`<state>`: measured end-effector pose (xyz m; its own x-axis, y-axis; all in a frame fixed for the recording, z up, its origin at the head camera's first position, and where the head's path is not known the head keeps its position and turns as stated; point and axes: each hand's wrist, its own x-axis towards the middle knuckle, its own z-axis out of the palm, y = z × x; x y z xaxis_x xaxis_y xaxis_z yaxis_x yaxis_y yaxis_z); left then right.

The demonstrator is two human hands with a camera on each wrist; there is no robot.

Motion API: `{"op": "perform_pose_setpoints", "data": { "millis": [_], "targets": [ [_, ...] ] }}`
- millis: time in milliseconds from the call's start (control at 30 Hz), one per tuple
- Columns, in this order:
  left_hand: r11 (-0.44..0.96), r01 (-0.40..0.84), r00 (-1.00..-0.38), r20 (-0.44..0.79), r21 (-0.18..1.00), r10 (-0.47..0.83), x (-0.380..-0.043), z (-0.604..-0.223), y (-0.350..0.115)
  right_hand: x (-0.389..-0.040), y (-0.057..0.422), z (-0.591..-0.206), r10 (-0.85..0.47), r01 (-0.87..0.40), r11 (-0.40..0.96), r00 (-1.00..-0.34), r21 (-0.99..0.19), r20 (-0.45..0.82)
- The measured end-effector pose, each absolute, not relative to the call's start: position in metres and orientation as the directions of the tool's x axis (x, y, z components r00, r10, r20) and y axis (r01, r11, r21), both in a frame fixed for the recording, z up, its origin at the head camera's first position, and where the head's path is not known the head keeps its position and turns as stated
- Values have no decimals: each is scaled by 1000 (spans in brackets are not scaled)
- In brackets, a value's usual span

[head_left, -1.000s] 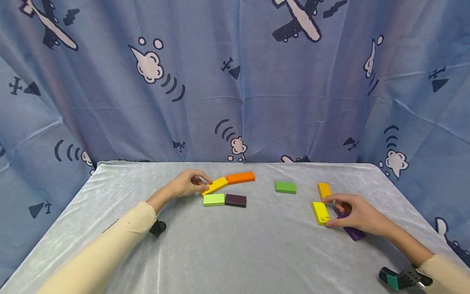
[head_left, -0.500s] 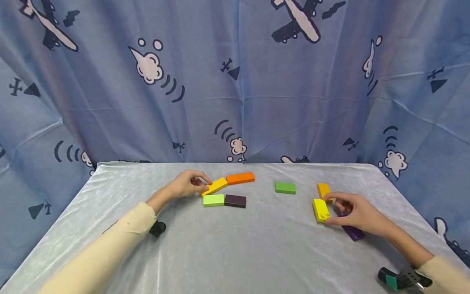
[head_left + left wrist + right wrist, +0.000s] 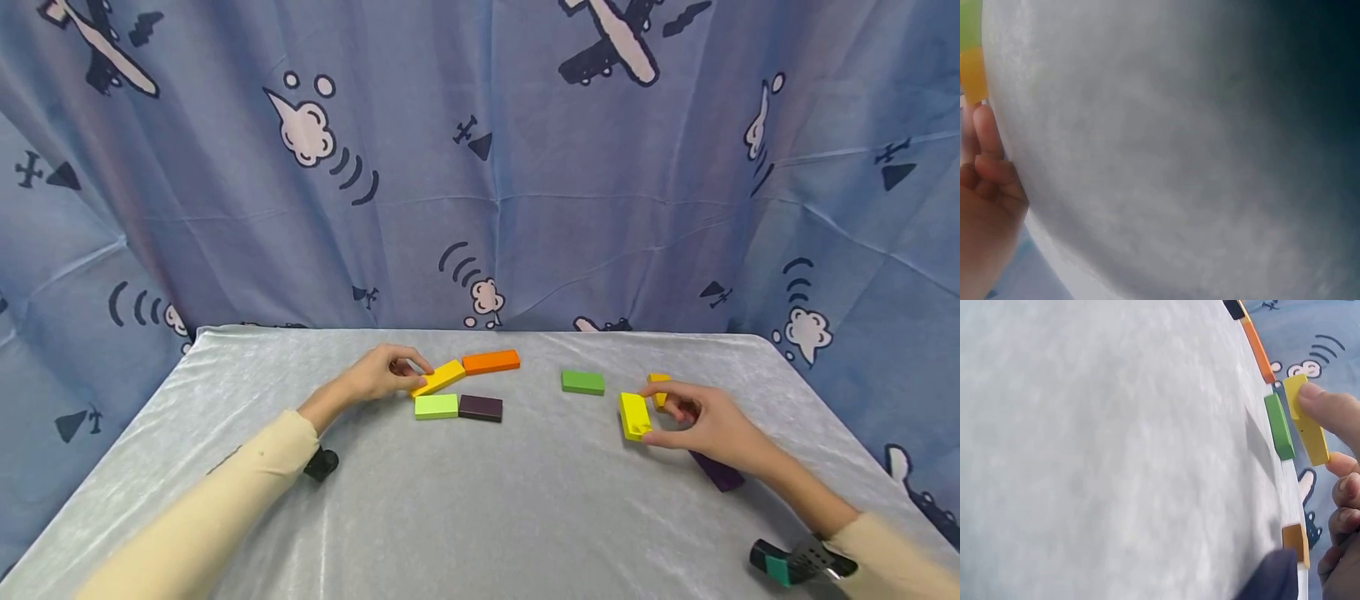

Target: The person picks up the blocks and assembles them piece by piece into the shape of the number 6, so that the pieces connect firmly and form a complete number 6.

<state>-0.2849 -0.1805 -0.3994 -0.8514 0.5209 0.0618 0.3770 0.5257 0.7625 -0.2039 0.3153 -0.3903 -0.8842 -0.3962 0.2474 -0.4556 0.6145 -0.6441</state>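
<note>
On the left of the table, my left hand (image 3: 384, 373) pinches the near end of a golden-yellow block (image 3: 441, 377). In the left wrist view its fingers reach the same block (image 3: 973, 76). An orange block (image 3: 491, 362) meets this block's far end. Just in front lie a lime-green block (image 3: 436, 407) and a dark brown block (image 3: 481, 408), end to end. My right hand (image 3: 712, 423) holds a bright yellow block (image 3: 634, 415) between thumb and forefinger, by its two ends. The right wrist view shows that yellow block (image 3: 1307, 422) raised over the cloth.
A green block (image 3: 582, 382) lies flat between the hands. Behind the right hand's fingers an amber block (image 3: 660, 392) is partly hidden, and a dark purple block (image 3: 717, 472) lies under that hand. A blue patterned curtain (image 3: 420, 167) hangs behind the grey cloth-covered table (image 3: 480, 517).
My right hand has lifted the bright yellow block and carried it left, away from the amber and purple blocks. The left hand and its golden-yellow block have stayed in place.
</note>
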Motion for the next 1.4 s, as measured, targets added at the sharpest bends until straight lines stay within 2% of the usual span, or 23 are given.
{"op": "perform_pose_setpoints", "data": {
  "millis": [600, 1000, 1400],
  "targets": [
    [522, 383, -846, 63, 762, 529, -286, -399, -181, -210, 278, -390, -444, -520, 511, -842, -685, 307],
    [527, 366, -854, 52, 767, 518, -284, -397, -180, -209, 252, -392, -458, -470, 467, -853, -749, 250],
    [538, 358, -859, 43, 763, 510, -285, -398, -180, -198, 229, -391, -466, -467, 452, -850, -760, 245]
  ]
}}
